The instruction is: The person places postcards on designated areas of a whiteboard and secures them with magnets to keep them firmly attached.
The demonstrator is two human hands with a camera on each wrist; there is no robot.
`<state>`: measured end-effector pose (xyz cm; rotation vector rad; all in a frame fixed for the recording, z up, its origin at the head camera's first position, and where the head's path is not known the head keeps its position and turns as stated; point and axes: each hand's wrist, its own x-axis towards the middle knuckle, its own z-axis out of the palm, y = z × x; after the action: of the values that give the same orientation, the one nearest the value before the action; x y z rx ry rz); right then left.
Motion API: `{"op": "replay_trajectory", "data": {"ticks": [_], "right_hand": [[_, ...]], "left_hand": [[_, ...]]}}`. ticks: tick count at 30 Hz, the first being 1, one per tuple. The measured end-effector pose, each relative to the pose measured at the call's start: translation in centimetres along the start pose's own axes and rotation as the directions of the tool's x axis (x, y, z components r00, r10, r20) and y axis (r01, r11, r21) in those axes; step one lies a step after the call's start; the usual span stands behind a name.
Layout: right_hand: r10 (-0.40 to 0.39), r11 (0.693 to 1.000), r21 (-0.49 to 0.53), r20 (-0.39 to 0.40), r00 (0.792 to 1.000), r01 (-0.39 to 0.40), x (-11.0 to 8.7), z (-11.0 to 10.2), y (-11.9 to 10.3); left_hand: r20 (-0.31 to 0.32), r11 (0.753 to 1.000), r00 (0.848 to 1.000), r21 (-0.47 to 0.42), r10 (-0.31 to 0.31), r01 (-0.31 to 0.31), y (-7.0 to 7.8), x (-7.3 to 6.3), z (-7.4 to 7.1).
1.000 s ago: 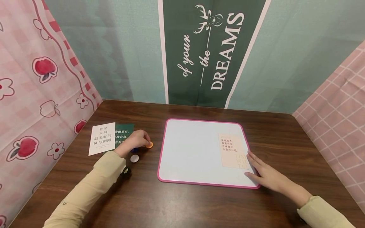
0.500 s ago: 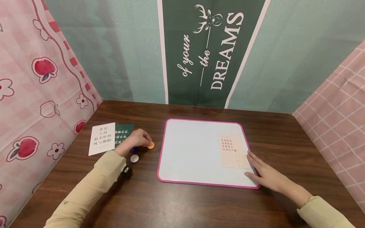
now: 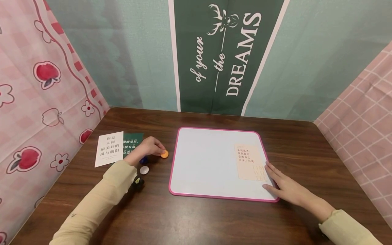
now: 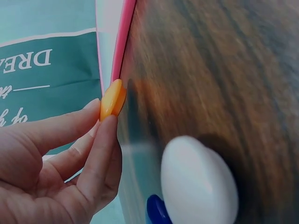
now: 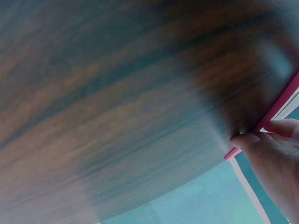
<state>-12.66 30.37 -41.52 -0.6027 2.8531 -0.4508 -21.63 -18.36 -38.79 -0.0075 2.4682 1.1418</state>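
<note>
L hand (image 3: 149, 146): thumb + fingers pinching orange disc (image 3: 165, 154) at its edge; hand is staying well apart from R hand (image 3: 286, 187).
Orange disc: sitting at L fingertips, just left of board (image 3: 205, 163), tilting in the grip; can't tell if it's touching table (image 3: 196, 221).
R hand: fingers lying straight, resting on board's R edge, thumb spreading apart from them.
Board: lying flat btwn the hands, pink rim running all round; bearing 1 beige card (image 3: 246, 158).
Beige card: lying on board's R part, just beside R fingertips.
White disc (image 3: 144, 170): lying on table, just nearer the person than L hand.
Blue disc (image 3: 143, 160): lying by L wrist, partly hiding behind it in head view.
White card (image 3: 109, 149): lying left of L hand, overlapping green card (image 3: 131, 142).
Green card: lying btwn white card & L hand, arm partly covering it.
</note>
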Motion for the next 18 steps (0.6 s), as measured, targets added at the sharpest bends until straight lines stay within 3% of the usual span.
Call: {"op": "replay_trajectory", "data": {"ticks": [18], "right_hand": [[-0.008, 1.0, 0.005, -0.006, 1.0, 0.008, 0.0, 0.0, -0.1]], "left_hand": [[-0.029, 0.996, 1.0, -0.091, 0.002, -0.005, 1.7, 0.8, 0.8]]}}
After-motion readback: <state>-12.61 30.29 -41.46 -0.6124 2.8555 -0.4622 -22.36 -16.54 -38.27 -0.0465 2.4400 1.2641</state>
